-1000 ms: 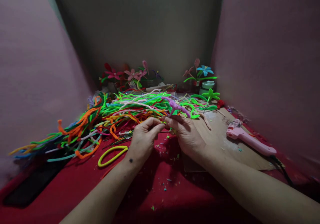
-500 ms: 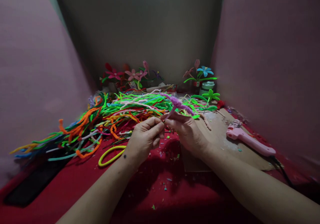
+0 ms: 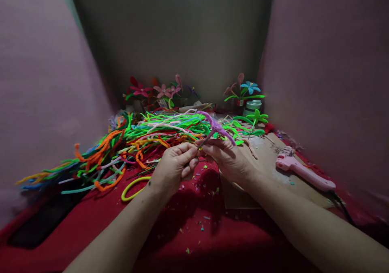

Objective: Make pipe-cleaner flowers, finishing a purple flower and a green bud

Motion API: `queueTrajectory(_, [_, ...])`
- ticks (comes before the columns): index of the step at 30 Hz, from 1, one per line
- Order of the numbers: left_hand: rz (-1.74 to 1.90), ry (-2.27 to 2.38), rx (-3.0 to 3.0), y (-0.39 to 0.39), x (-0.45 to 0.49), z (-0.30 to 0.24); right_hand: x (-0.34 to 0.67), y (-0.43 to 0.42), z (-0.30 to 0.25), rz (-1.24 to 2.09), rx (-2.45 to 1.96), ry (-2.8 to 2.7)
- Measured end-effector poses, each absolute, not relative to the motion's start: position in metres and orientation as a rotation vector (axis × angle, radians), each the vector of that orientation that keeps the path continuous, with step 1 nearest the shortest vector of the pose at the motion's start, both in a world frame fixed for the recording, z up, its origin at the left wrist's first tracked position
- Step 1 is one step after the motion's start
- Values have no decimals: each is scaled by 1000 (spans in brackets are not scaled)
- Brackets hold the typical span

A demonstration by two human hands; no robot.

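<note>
Both my hands meet over the red cloth [image 3: 194, 232], pinching a thin stem topped by a purple pipe-cleaner flower [image 3: 216, 126]. My left hand [image 3: 174, 168] is closed, its fingertips pinching the lower end of the stem. My right hand [image 3: 229, 159] is closed around the stem just below the purple petals, which tilt up and to the right. Right behind the hands lies a big pile of coloured pipe cleaners [image 3: 136, 139].
A yellow pipe-cleaner loop [image 3: 133, 187] lies left of my left wrist. A pink glue gun [image 3: 304, 172] rests on a cardboard sheet [image 3: 273, 163] at the right. Finished pipe-cleaner flowers [image 3: 164, 90] and a small pot [image 3: 253, 104] stand at the back wall. Scraps dot the cloth.
Both hands have crept slightly up and away from me with the flower. My left fingers have curled tighter on the stem. The purple flower's tilt has shifted a little.
</note>
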State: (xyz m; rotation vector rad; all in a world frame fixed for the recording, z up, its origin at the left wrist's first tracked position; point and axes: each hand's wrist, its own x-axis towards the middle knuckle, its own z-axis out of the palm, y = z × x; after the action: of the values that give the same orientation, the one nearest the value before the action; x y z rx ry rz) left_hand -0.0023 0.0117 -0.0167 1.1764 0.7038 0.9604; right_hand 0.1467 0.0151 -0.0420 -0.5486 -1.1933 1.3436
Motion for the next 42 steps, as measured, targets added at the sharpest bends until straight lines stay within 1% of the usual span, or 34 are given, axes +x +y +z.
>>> queueTrajectory(3, [972,717,1205,13,-3,-16,147,15,-42,1324,-570,-1184])
queueTrajectory(7, [832,611,1093,14,-6,-16,147,14,-40,1350,-505,-1179])
queueTrajectory(12, [692,571,1030,14,-8,-15,147,13,-40,1277,-557,-1167])
queueTrajectory(14, [743,634,1138,13,-5,-14,147,13,-42,1262,-582,-1140])
queueTrajectory(19, [1035,935,1486,6,3,-12,144,15,-43,1208,-652,-1094])
queueTrajectory(22, [1074,1010,1533,5,4,-13,143,14,-41,1161,-684,-1127])
queueTrajectory(26, [1056,937,1378,8,3,-18,142,12,-38,1193,-677,-1106])
queueTrajectory(30, [961,810,1160,11,4,-23,142,10,-37,1205,-688,-1090])
queueTrajectory(33, [863,718,1105,13,4,-24,143,11,-38,1206,-737,-1130])
queueTrajectory(37, [789,614,1010,15,3,-24,144,11,-39,1296,-631,-1132])
queueTrajectory(42, [705,508,966,16,4,-27,145,9,-35,1232,-709,-1187])
